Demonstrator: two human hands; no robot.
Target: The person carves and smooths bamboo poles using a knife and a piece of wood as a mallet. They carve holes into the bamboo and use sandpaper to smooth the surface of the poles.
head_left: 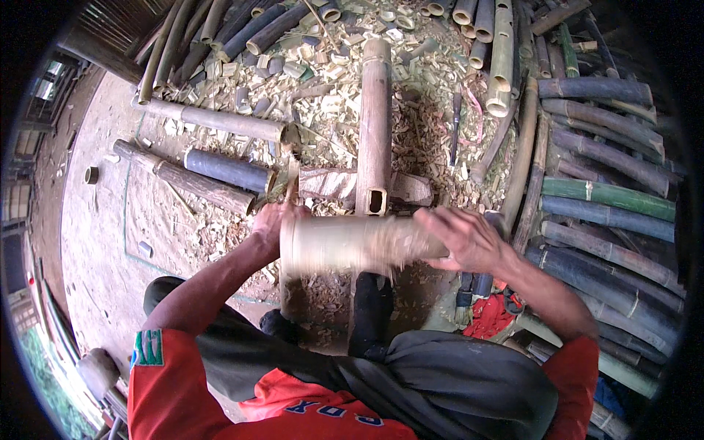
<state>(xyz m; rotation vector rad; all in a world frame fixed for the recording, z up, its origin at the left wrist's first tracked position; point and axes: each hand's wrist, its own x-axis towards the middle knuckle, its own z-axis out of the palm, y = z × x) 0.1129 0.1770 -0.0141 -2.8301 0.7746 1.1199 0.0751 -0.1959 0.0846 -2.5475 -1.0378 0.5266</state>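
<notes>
A thick, pale bamboo section [330, 243], smeared by motion, lies level across the front of me between my two hands. At its left end, my left hand [279, 220] is closed on the upper edge; part of its grip is hidden. Over the right end, my right hand [466, 238] has its fingers bent on top and the thumb below. A narrow upright strip [292, 176] rises beside my left hand; I cannot make out what it is. Just beyond, a long bamboo pole [376, 117] with a hole near its close end rests across a wooden block [326, 185].
Pale wood chips [330, 95] cover the ground ahead. Dark bamboo lengths [227, 171] lie at the left. Many bamboo poles [609, 209] are stacked along the right, near a red cloth [490, 317]. My foot [372, 308] is below the held section.
</notes>
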